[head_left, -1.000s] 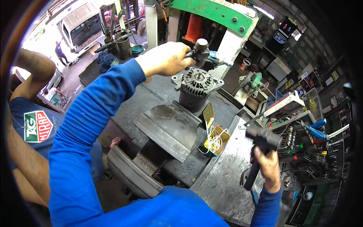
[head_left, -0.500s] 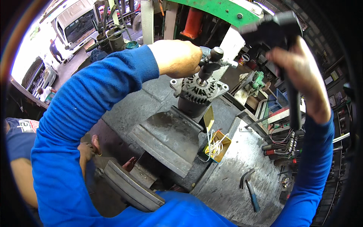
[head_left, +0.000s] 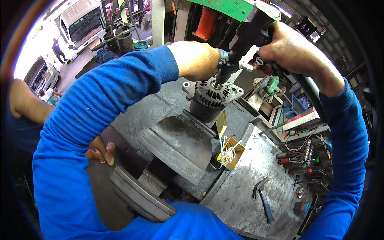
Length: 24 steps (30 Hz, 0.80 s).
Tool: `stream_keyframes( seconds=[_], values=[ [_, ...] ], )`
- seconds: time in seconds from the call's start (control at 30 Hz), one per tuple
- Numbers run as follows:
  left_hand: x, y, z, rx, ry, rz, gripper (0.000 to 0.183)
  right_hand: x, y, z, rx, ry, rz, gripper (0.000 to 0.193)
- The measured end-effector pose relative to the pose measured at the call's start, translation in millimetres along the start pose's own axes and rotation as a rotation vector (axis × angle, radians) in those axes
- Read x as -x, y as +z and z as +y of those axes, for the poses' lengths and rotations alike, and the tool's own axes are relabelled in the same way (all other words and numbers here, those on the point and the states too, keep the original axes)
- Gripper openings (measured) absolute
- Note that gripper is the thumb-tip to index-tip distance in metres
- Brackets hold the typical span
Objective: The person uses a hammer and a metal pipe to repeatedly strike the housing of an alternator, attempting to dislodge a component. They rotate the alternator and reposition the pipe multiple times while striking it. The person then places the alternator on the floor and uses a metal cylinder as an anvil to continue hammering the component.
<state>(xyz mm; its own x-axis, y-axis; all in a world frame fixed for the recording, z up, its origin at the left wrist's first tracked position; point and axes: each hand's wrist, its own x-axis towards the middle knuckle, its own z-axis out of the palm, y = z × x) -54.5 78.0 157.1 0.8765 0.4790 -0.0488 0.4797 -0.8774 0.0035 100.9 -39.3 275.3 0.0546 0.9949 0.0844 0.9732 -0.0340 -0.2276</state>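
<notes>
Worn metal plate (head_left: 248,192): a claw hammer (head_left: 265,206) lies on it.
Vise (head_left: 176,146): broad, grey, jaws apart.
Yellow box (head_left: 239,153): lid up, white cable (head_left: 228,156) inside.
Alternator (head_left: 210,96): upright on the grey bench top (head_left: 152,104), behind the vise.
Left hand (head_left: 200,61): closed around a dark tool (head_left: 227,72), tip at the alternator's top.
Right hand (head_left: 302,52): gripping a heavy hammer (head_left: 254,30); contact unclear.
Workshop: green beam (head_left: 226,8), red cylinder (head_left: 206,26), pale vehicle (head_left: 82,24) in daylight.

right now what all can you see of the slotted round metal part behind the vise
The slotted round metal part looks grey, with a ribbed rim, dark openings in its top and two holed ears at opposite sides. It faces up above a dark cylinder, beyond the vise. The lower end of a dark tool in the left hand appears to meet its centre.
</notes>
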Motion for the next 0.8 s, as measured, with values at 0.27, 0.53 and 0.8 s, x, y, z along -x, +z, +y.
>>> stream_keyframes(
  seconds=[0.27, 0.53, 0.8],
  values=[
    [1.4, 12.4, -5.1, 0.123, -0.025, 0.054, 0.034, -3.0, 9.6, 4.1, -0.021, 0.006, 0.098, 0.045],
    [-0.1, 24.9, -9.8, 0.086, 0.006, 0.11, 0.032, 13.7, 4.6, 14.3, 0.141, 0.131, -0.076, 0.036],
    [56.5, 54.9, -4.7, 0.37, 0.035, 0.434, 0.038, 234.8, 113.9, 34.4, -0.281, 0.359, -0.099, 0.028]
  ],
)
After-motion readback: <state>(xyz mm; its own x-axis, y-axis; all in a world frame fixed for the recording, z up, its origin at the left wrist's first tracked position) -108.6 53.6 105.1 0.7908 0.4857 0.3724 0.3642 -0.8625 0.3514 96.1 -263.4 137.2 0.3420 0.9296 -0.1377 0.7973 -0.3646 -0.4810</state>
